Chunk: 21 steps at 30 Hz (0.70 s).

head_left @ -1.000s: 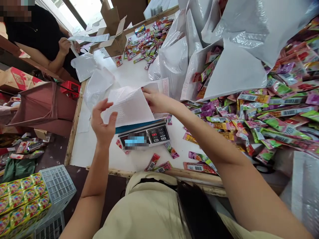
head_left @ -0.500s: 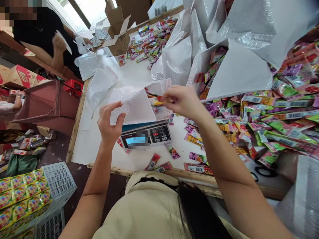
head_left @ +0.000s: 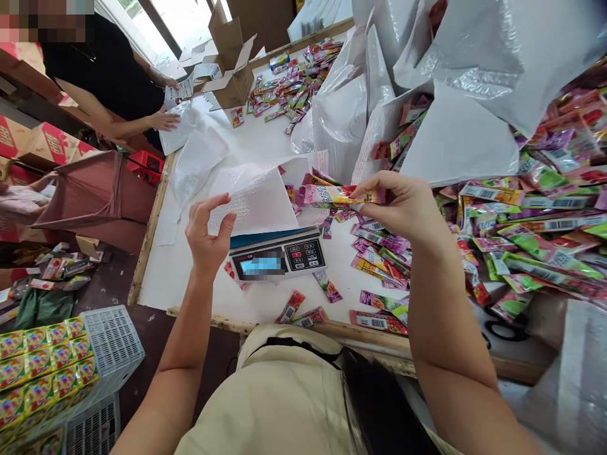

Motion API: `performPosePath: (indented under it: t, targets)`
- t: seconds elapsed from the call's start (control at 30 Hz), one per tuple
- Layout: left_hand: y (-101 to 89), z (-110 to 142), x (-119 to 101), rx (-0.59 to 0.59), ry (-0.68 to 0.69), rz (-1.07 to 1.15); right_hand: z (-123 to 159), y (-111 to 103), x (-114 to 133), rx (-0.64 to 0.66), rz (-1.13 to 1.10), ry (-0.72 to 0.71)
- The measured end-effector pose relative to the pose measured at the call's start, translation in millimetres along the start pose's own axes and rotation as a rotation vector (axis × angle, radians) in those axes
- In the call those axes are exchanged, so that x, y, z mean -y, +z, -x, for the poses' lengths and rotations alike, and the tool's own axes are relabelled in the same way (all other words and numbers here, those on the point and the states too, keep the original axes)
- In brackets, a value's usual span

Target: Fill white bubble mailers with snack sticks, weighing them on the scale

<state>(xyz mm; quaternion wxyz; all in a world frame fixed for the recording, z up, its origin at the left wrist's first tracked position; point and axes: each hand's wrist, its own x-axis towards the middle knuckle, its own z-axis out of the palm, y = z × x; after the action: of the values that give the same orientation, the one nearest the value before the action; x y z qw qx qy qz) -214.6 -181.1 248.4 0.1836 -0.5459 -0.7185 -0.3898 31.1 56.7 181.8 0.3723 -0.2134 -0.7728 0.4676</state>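
A white bubble mailer [head_left: 258, 199] lies on the digital scale [head_left: 279, 256], its mouth facing right with a few colourful packets showing inside. My right hand [head_left: 401, 202] pinches long, slim candy packets [head_left: 327, 193], pink and yellow with printed labels, just at the mailer's mouth. It looks like more than one packet, but I cannot tell how many. Left of the mailer, my left hand [head_left: 208, 230] is raised with thumb and fingers curved apart, holding nothing. Loose packets [head_left: 328, 286] lie in front of the scale and to its right.
Filled bubble mailers [head_left: 339, 117] stand behind, beside a large heap of packets [head_left: 540, 234] on the right. An open cardboard box [head_left: 232, 82] sits at the back. A co-worker in black [head_left: 104, 82] handles mailers at the far left. Crates [head_left: 111, 341] stand on the floor.
My right hand has moved right from the mailer's mouth and now holds packets there in plain view. My left hand stays put. The co-worker's hands have come down onto a mailer.
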Motion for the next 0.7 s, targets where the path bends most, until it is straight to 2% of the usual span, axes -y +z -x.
performPosePath:
  t: [0.13,0.2,0.3,0.4,0.47,0.57,0.7]
  targets:
    - [-3.8,4.1,6.7,0.000,-0.042,-0.031,0.0,-3.4,0.9,0.010,0.003,0.010]
    - [-2.9,4.5,7.7,-0.001,-0.041,-0.029,-4.9,5.2,1.3,0.024,-0.018,0.007]
    - [0.5,1.8,4.3,-0.003,-0.013,-0.010,-23.8,41.7,0.6,0.110,-0.062,-0.042]
    - [1.2,-1.9,0.5,-0.002,0.034,-0.006,-49.3,88.1,-3.3,0.281,-0.088,-0.096]
    - [-1.7,-2.2,1.6,0.013,0.051,-0.021,-60.9,107.4,-7.3,0.332,-0.079,-0.094]
    - [-8.3,1.6,9.3,0.023,0.038,-0.030,-63.1,110.1,-13.7,0.249,-0.070,-0.098]
    - [-11.8,7.7,18.4,-0.002,-0.028,-0.053,-51.1,90.1,-18.7,0.136,-0.077,-0.095]
